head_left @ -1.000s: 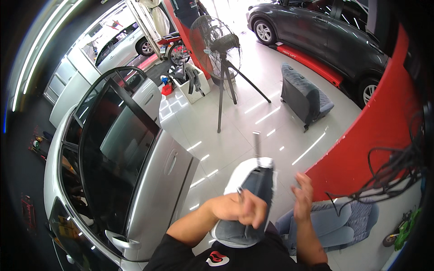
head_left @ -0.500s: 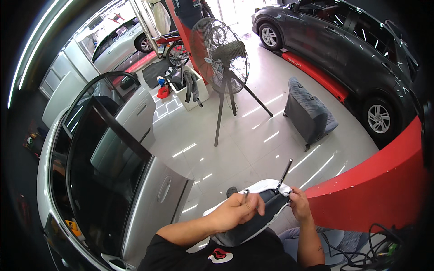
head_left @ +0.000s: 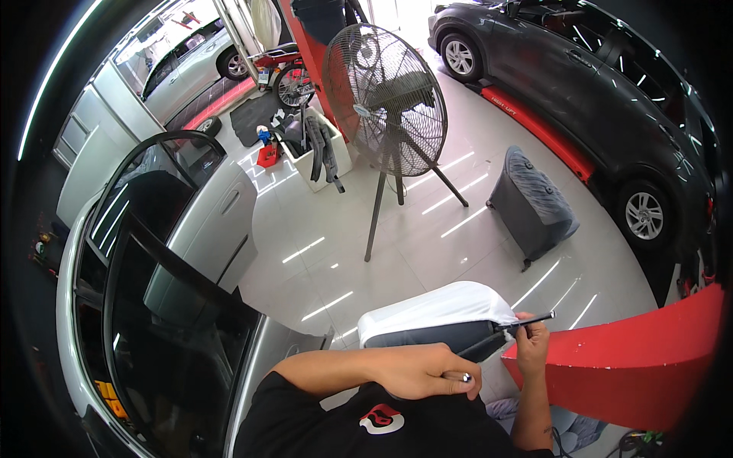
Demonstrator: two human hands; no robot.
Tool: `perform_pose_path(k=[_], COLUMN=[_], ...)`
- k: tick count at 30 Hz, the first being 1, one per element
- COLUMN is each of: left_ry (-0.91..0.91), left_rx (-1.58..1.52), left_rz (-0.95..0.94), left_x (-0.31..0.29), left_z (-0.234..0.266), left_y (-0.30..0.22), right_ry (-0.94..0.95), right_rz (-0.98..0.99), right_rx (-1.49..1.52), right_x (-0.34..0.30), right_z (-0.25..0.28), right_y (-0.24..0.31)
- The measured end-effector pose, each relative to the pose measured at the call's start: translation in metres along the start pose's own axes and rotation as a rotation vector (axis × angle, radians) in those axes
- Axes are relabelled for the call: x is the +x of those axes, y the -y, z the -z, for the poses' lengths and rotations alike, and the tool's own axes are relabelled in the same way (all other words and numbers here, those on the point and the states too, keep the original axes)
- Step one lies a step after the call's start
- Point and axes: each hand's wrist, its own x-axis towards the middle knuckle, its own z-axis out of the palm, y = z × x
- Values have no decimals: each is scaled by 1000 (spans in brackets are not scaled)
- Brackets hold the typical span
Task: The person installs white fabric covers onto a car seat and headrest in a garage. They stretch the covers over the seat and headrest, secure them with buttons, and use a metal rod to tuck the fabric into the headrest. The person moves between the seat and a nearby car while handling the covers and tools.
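Note:
A padded car headrest (head_left: pixel 427 336), dark grey with a white cover or lining (head_left: pixel 450 305) along its far side, rests in front of my body. Its dark post (head_left: pixel 536 318), with a shiny tip, points out to the right. My right hand (head_left: pixel 532 345) is closed at the headrest's right end, fingers pinching by the base of that post. Across the near side lies my left hand (head_left: pixel 439 372), fingers curled around a second post whose metal tip (head_left: pixel 466 377) pokes out of the grip. The rest of that post is hidden by the hand.
A silver car door (head_left: pixel 175 328) stands at the left. Ahead is a tripod fan (head_left: pixel 385 107), with a grey seat part (head_left: pixel 531 206) on the floor. A red curved panel (head_left: pixel 634 359) is close on my right; a dark car (head_left: pixel 557 69) stands beyond.
The headrest has turned so its right post swung from upright to nearly level. My left hand moved right and nearer my body, its fingers now curled. My right hand moved slightly right.

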Motion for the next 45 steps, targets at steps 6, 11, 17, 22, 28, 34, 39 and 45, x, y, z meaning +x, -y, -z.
perform_pose_path(k=[6,11,17,22,28,34,39,45], left_ry=[16,-274,-363,-399,-337,-91,2,-15], left_rx=[42,-153,-411,-343,-278,-102,4,55], left_rz=[-17,11,-238,-185,-94,-11,-55,25], left_x=[26,49,97,126,150,166,180,174], left_z=[53,118,179,194,215,240,245,253], left_y=[8,39,44,40,36,17,7,7], right_ry=[-65,1,414,406,404,411,493,280], right_rz=[-212,-301,-14,102,-116,26,161,0], right_rx=[468,558,10,-135,-151,-234,-331,-370], right_x=[52,122,227,262,291,314,332,325], right_z=[-13,-10,33,44,49,36,22,1], right_y=[-27,-25,25,42,36,25,25,18])
